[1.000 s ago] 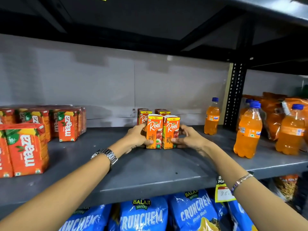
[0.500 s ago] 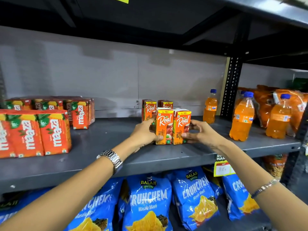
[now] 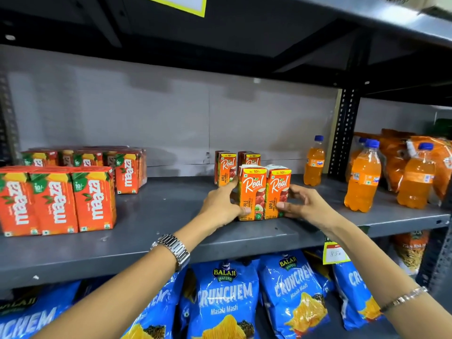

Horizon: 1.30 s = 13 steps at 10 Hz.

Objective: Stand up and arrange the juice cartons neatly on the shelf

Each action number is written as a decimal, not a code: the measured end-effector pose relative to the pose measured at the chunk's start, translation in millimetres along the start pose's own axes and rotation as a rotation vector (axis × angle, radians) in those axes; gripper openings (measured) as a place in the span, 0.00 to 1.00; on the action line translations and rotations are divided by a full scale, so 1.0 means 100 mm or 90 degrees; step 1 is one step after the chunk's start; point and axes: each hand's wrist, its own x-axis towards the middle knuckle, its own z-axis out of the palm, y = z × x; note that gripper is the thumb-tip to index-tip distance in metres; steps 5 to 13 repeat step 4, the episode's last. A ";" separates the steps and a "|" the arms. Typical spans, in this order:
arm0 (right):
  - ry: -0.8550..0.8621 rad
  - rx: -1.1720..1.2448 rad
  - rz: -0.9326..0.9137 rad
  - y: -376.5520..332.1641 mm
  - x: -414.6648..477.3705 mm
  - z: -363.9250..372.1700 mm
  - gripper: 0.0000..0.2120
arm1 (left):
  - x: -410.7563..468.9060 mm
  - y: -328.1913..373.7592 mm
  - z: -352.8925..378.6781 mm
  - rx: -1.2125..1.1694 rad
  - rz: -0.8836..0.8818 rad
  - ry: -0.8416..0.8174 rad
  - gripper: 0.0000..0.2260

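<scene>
Far left of the frame there's a block of Maaza cartons (image 3: 56, 201), all upright, with a second batch of them behind (image 3: 127, 171). Nobody's touching those.

Middle of the frame is where the work is. The left hand (image 3: 221, 204) is pressed against the left side of the front pair of Real apple juice cartons (image 3: 264, 192), thumb on the front face down low. The right hand (image 3: 304, 204) cups the right side of the same pair, thumb on the front, fingers curled around the far edge. So both hands are squeezing the two cartons together from the sides, not lifting them as far as I can tell. The pair stands upright on the grey shelf (image 3: 159, 216), just in front of two more Real cartons (image 3: 236, 167) by the back wall.

Right of that, Fanta bottles (image 3: 362, 177), apart from the cartons.

What could go wrong, imo: these cartons are tall and narrow, so pushing the pair back with uneven pressure could twist them or knock over the back row.
</scene>
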 end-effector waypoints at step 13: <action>0.196 -0.093 -0.082 -0.02 -0.12 0.01 0.25 | -0.06 0.03 -0.10 -0.037 0.002 -0.007 0.37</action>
